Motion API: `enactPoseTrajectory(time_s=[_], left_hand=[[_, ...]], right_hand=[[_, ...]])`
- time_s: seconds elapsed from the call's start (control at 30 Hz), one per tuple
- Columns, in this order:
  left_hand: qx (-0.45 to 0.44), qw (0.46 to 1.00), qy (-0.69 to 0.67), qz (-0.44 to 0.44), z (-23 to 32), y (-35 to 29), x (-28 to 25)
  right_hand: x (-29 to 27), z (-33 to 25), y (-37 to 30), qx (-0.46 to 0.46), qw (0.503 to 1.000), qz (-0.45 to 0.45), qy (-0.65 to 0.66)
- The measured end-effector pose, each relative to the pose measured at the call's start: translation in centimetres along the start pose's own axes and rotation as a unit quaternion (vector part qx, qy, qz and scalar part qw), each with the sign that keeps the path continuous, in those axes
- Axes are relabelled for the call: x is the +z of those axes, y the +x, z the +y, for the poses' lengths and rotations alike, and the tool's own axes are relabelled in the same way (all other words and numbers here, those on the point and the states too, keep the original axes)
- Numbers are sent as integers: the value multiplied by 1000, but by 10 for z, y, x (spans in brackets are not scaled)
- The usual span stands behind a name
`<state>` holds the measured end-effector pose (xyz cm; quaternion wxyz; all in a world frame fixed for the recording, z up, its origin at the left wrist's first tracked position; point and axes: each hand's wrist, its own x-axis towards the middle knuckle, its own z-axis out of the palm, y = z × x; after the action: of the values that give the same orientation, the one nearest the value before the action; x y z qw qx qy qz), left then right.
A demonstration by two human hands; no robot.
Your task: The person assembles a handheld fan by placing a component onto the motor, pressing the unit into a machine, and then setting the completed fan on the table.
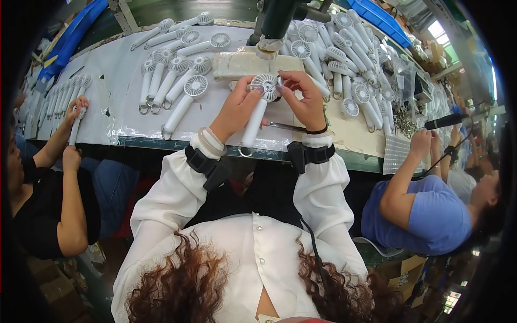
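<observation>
Holding white fan (258, 110) over table (336, 123) edge in curled left hand (236, 112) — pinching, apparently, a small piece (279, 82) beside its head with nearly closed right hand (308, 99). Could drop either — likeliest through a loosened grip.

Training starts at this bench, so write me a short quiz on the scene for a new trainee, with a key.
1. Multiple choice: the handle of the fan in the left grip points
A) away from the wearer
B) toward the wearer
C) straight left

2. True or false: the fingers of the right grip are at the fan's head.

3. Fill in the blank: the thicker heap of fans lies to the wearer's ____.

Key: 1. B; 2. True; 3. right.
</observation>
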<state>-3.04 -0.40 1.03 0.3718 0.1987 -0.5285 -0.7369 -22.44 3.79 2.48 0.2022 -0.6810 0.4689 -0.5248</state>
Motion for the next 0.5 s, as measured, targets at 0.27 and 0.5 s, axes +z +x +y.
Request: enactPoseTrajectory(time_s=[0.27,0.5], left_hand=[[-29,999,15,-11,7,-1,3],[-45,996,74,35,4,1,4]], right_hand=[[0,-6,1,-32,999,12,-35],[2,-12,1,-50,996,11,-68]])
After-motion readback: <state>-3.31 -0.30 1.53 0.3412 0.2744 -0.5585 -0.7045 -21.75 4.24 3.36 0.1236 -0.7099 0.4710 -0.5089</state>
